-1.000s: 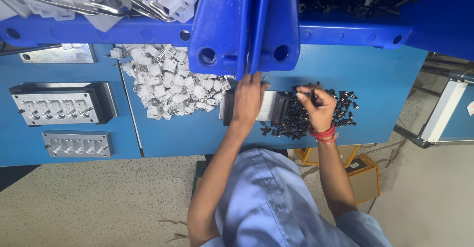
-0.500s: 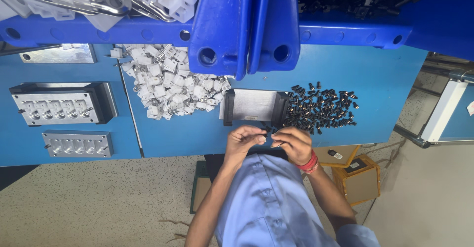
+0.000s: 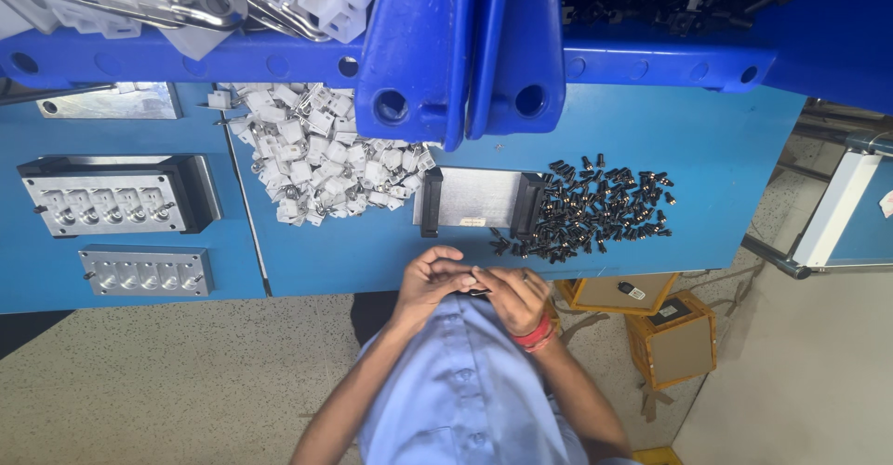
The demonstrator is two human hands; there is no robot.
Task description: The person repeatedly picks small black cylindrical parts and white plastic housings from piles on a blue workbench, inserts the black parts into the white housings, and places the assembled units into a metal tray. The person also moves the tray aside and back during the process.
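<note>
My left hand point(image 3: 430, 281) and my right hand point(image 3: 513, 298) meet at the near edge of the blue table point(image 3: 726, 149), just in front of my light blue shirt. Their fingers pinch a small black part point(image 3: 479, 291) between them; most of it is hidden. A red band sits on my right wrist. Beyond the hands lies a flat metal fixture point(image 3: 479, 198) with black end blocks. A pile of small black parts point(image 3: 595, 212) spreads out to its right, and a heap of white plastic parts point(image 3: 316, 163) to its left.
A metal jig with several sockets point(image 3: 112, 195) and a smaller metal plate point(image 3: 147, 272) lie at the left. Blue bins point(image 3: 456, 46) hang over the table's far side. Cardboard boxes point(image 3: 670, 339) stand on the floor at the right.
My hands have come back from the fixture and the black pile to the table's near edge. They are now closed together on a small part.
</note>
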